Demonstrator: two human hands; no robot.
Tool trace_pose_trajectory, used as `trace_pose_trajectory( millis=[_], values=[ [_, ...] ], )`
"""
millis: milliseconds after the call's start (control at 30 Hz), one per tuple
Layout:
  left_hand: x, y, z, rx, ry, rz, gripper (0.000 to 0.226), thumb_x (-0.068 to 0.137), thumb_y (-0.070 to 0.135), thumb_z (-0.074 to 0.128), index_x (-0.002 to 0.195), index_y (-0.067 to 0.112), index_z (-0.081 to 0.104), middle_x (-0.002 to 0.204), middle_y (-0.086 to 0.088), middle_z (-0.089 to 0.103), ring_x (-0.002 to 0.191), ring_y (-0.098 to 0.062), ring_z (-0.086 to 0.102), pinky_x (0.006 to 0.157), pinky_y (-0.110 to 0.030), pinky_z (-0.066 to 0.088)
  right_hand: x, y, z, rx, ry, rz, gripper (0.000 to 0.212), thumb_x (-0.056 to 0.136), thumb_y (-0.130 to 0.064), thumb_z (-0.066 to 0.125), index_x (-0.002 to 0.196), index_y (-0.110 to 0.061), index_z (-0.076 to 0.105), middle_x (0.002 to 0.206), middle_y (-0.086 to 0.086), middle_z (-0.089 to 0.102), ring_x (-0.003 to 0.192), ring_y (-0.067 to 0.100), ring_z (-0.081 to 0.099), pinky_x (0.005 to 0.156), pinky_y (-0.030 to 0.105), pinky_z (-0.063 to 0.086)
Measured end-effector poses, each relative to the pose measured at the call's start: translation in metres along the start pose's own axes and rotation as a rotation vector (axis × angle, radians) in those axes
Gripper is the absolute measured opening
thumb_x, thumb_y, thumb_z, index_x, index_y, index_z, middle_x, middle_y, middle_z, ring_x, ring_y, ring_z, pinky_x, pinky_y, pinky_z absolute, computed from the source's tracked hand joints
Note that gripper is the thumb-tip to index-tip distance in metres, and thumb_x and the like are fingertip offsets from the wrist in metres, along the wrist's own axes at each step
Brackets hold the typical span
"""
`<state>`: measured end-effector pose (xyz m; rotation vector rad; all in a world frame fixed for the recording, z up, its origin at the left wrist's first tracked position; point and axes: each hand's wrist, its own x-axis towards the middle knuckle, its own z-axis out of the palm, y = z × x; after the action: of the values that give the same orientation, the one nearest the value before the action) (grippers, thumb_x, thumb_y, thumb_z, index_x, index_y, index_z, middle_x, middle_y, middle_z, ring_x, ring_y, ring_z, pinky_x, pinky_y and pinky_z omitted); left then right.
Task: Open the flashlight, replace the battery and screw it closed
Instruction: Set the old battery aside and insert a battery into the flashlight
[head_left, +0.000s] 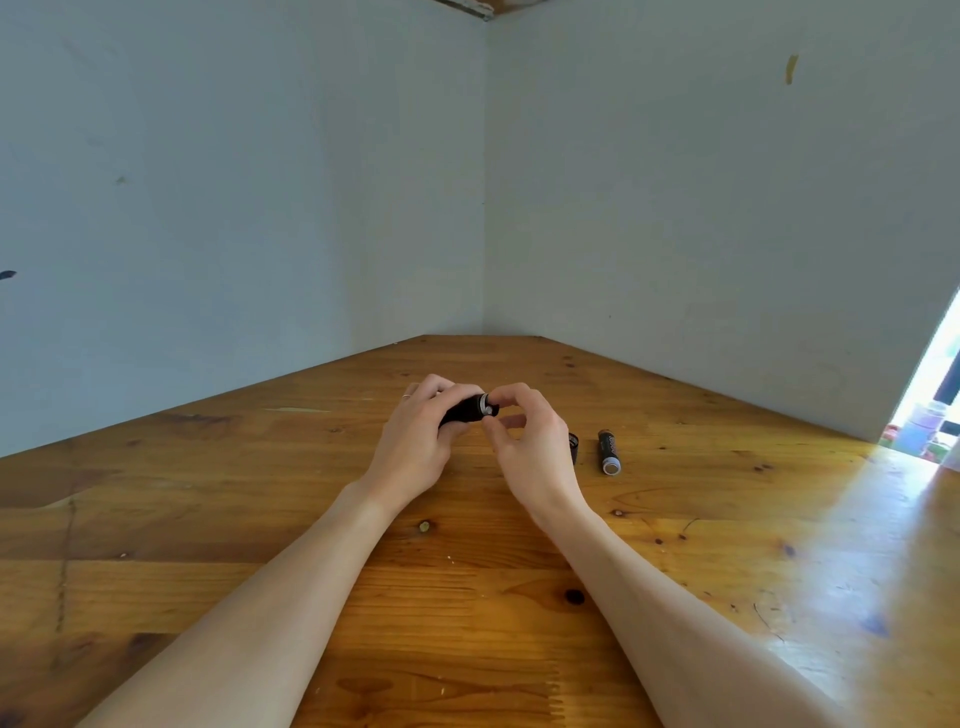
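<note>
My left hand (421, 441) is wrapped around the black flashlight body (464, 410) and holds it just above the wooden table (467, 597), with its silver-ringed open end pointing right. My right hand (530, 441) pinches thumb and forefinger on the dark end of a battery (492, 410) that pokes out of that opening. A second, dark battery with a silver tip (609, 451) lies on the table to the right of my hands. The black end cap (573, 448) lies beside it, partly hidden behind my right hand.
The table fills a corner between two pale walls (260, 208). At the far right a bright opening (930, 410) throws glare across the table's right side, with some blurred things beyond it.
</note>
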<state>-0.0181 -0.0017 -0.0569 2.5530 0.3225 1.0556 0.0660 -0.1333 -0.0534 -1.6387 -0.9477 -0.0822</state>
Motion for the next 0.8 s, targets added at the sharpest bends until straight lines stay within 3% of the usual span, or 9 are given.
trace_pose_trajectory(
  millis=[233, 333, 433, 533, 633, 800],
  values=[
    [0.000, 0.001, 0.000, 0.005, 0.001, 0.005, 0.039, 0.093, 0.009, 0.062, 0.125, 0.030, 0.061, 0.107, 0.008, 0.056, 0.107, -0.014, 0.049, 0.089, -0.031, 0.043, -0.001, 0.001, 0.002, -0.063, -0.009, 0.009, 0.034, 0.094, -0.001, 0.063, 0.122, -0.017, 0.070, 0.116, -0.004, 0.067, 0.091, 0.002, 0.063, 0.075, -0.003, 0.042],
    [0.001, 0.001, 0.000, 0.010, -0.007, 0.001, 0.038, 0.093, 0.010, 0.061, 0.127, 0.029, 0.061, 0.107, 0.008, 0.056, 0.107, -0.015, 0.049, 0.091, -0.035, 0.044, -0.002, -0.001, 0.000, -0.125, 0.009, 0.005, 0.036, 0.093, 0.003, 0.058, 0.119, -0.016, 0.072, 0.116, -0.003, 0.068, 0.097, 0.007, 0.062, 0.076, -0.001, 0.040],
    [0.001, 0.000, 0.002, 0.015, -0.010, -0.008, 0.038, 0.093, 0.011, 0.061, 0.126, 0.030, 0.062, 0.107, 0.009, 0.056, 0.107, -0.015, 0.049, 0.092, -0.038, 0.044, 0.001, -0.003, -0.009, -0.235, 0.119, 0.016, 0.033, 0.088, 0.006, 0.054, 0.104, -0.016, 0.071, 0.107, -0.002, 0.067, 0.094, 0.014, 0.060, 0.070, 0.011, 0.042],
    [0.000, -0.001, 0.002, 0.011, -0.011, -0.017, 0.039, 0.094, 0.011, 0.061, 0.127, 0.031, 0.062, 0.106, 0.011, 0.056, 0.108, -0.013, 0.048, 0.094, -0.040, 0.043, 0.004, -0.001, -0.018, -0.520, 0.100, 0.143, 0.034, 0.087, 0.001, 0.055, 0.117, -0.014, 0.060, 0.121, 0.005, 0.059, 0.111, 0.027, 0.051, 0.073, 0.032, 0.043],
    [0.001, -0.002, 0.003, 0.012, -0.025, -0.021, 0.039, 0.094, 0.012, 0.062, 0.127, 0.032, 0.061, 0.107, 0.011, 0.055, 0.109, -0.012, 0.048, 0.095, -0.039, 0.042, 0.005, 0.001, -0.023, -0.682, -0.036, 0.298, 0.043, 0.089, -0.004, 0.059, 0.129, -0.014, 0.051, 0.131, 0.012, 0.050, 0.118, 0.033, 0.046, 0.079, 0.035, 0.042],
    [0.000, -0.002, 0.004, 0.000, -0.040, -0.030, 0.039, 0.094, 0.014, 0.061, 0.129, 0.032, 0.060, 0.108, 0.011, 0.056, 0.109, -0.012, 0.048, 0.096, -0.038, 0.041, 0.007, 0.004, -0.022, -0.631, -0.107, 0.350, 0.044, 0.090, 0.002, 0.059, 0.131, -0.010, 0.049, 0.127, 0.015, 0.054, 0.114, 0.033, 0.054, 0.082, 0.037, 0.050]
  ],
)
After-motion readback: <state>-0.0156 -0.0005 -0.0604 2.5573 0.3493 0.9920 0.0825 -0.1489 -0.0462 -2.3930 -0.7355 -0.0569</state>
